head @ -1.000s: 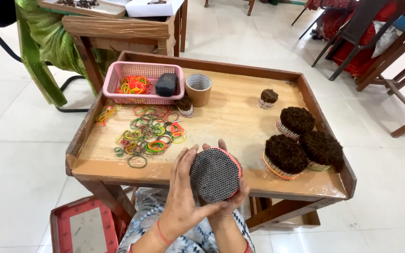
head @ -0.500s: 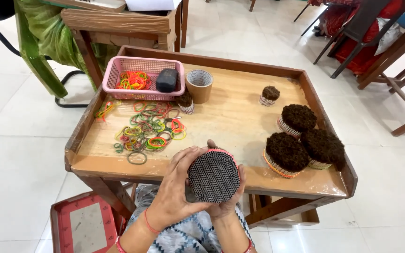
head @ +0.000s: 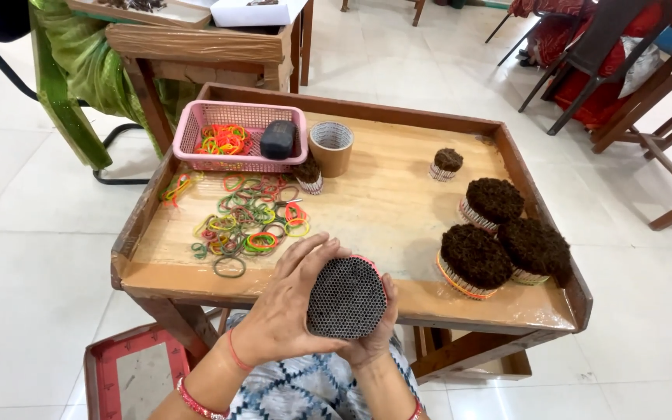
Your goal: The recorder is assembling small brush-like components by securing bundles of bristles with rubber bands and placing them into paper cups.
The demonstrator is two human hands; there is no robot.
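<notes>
Both my hands hold a round bundle of thin tubes, its dark honeycomb end facing the camera, just above the near edge of a wooden tray table. My left hand wraps over the bundle's left side and top. My right hand cups it from below and the right. A pink band shows at the bundle's upper rim. Loose coloured rubber bands lie spread on the table to the left of my hands.
Three large dark-topped bundles and a small one sit at the right. A pink basket with bands and a black object, and a cardboard cup stand at the back. A red tray lies on the floor; chairs stand around.
The bundle has turned in my hands so that its open honeycomb end faces up more squarely, and it sits a little lower and nearer to me. The table's contents have not moved.
</notes>
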